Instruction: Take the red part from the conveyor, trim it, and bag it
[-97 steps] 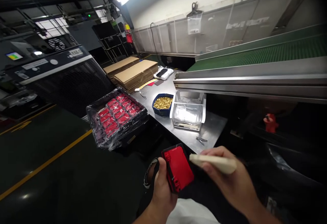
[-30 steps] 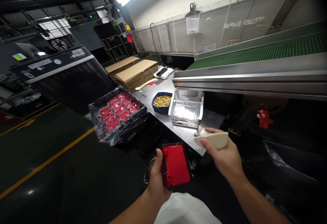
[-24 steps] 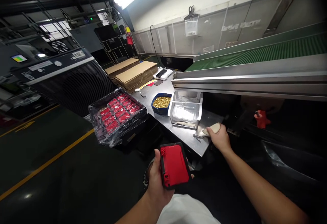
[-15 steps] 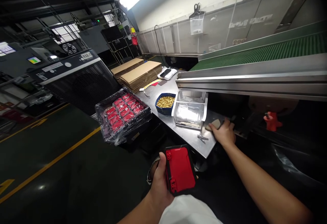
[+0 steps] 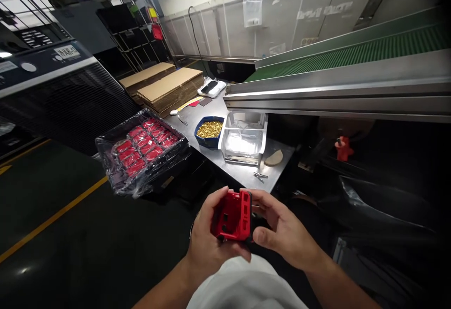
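Note:
A red plastic housing with black edges (image 5: 244,217) is held in front of my body, tilted so that its hollow inside and a slotted side wall show. My left hand (image 5: 205,236) wraps round its left side and underside, fingers closed on it. On the other side my right hand (image 5: 287,234) grips the right edge, with its thumb near the lower corner and its fingers partly hidden behind. Beyond the hands, a pair of small metal nippers (image 5: 260,176) and a beige rounded pad (image 5: 274,158) lie on the metal table (image 5: 243,173).
A blue bin of brass-coloured small parts (image 5: 208,131) stands beside a clear bin of plastic bags (image 5: 243,142). To the left is a plastic-lined crate of red parts (image 5: 143,149). Flat cardboard (image 5: 169,86) is stacked behind. A green conveyor (image 5: 338,57) slopes up at right.
My right hand has left the beige pad and come to the red housing. The housing has been turned from its flat face to its hollow side. The view has shifted right.

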The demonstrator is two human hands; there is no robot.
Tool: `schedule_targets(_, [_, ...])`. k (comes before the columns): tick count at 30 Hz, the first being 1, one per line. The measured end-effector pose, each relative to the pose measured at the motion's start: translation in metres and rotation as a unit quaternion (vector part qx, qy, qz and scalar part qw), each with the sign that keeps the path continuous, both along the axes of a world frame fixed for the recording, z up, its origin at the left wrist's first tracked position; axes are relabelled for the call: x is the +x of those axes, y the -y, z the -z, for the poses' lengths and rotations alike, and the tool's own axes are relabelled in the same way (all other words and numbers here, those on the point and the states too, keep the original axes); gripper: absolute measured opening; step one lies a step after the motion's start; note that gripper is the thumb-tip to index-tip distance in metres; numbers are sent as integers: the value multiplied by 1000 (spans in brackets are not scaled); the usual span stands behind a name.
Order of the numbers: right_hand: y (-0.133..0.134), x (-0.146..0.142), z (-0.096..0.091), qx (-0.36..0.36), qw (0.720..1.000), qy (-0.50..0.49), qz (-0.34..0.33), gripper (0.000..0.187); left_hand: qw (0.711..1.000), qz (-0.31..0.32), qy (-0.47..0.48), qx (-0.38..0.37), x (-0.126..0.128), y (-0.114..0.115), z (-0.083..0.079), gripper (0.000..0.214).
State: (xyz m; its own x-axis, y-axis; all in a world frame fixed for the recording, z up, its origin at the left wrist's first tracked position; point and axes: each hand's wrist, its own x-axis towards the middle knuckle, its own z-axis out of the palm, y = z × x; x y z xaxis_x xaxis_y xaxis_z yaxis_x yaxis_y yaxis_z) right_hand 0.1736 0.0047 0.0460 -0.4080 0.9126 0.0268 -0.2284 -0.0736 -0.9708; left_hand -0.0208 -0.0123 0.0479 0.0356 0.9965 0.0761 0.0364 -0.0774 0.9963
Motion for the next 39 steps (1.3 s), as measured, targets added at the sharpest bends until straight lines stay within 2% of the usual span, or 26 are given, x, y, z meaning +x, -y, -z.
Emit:
schedule_targets(7, [-1, -2, -13, 16, 1000, 1, -22, 58, 997, 29, -49, 57, -10, 4, 4, 118])
schedule_targets(12, [3, -8, -16, -11, 1000, -19, 11, 25, 989, 40, -89, 111, -16, 8, 0, 120])
schedule_targets(15, [4, -9, -15, 23, 1000, 6, 8, 31, 984, 48, -109, 134, -18, 8, -1, 119])
schedule_targets(17, [5, -9, -15, 59, 998, 31, -10, 53, 983, 49, -122, 129, -19, 9, -1, 118])
schedule_targets(18, [5, -9, -15, 68, 997, 41, -10, 57, 983, 50, -127, 124, -19, 9, -2, 117])
schedule_targets(19, [4, -10, -15, 65, 997, 50, -1, 50, 983, 53, -130, 118, -19, 9, -2, 117])
schedule_targets(21, [3, -10, -15, 34, 997, 57, 29, 25, 983, 67, -131, 109, -19, 10, -3, 116])
schedule_targets(23, [2, -9, -14, 8, 998, 51, 41, 30, 981, 85, -132, 110, -19, 11, -3, 116])
schedule_targets(25, [2, -8, -13, 32, 998, 49, 23, 31, 978, 96, -145, 115, -20, 10, -1, 114])
schedule_targets(27, [2, -7, -12, 68, 996, 57, 8, 42, 973, 106, -156, 130, -22, 8, 3, 115])
schedule_targets(29, [3, -8, -12, 61, 995, 73, 19, 34, 969, 123, -158, 142, -22, 6, 6, 115])
schedule_targets(31, [2, -9, -12, 21, 996, 81, 36, 24, 964, 141, -158, 159, -21, 4, 9, 112])
schedule_targets(33, [1, -11, -12, 0, 996, 81, 47, 27, 958, 149, -168, 177, -19, 4, 9, 108])
schedule_targets(36, [1, -12, -11, 10, 997, 59, 48, 25, 939, 158, -205, 226, -16, 4, 6, 106])
schedule_targets(39, [2, -12, -9, 25, 998, 36, 46, 24, 912, 164, -250, 281, -16, 4, 2, 94])
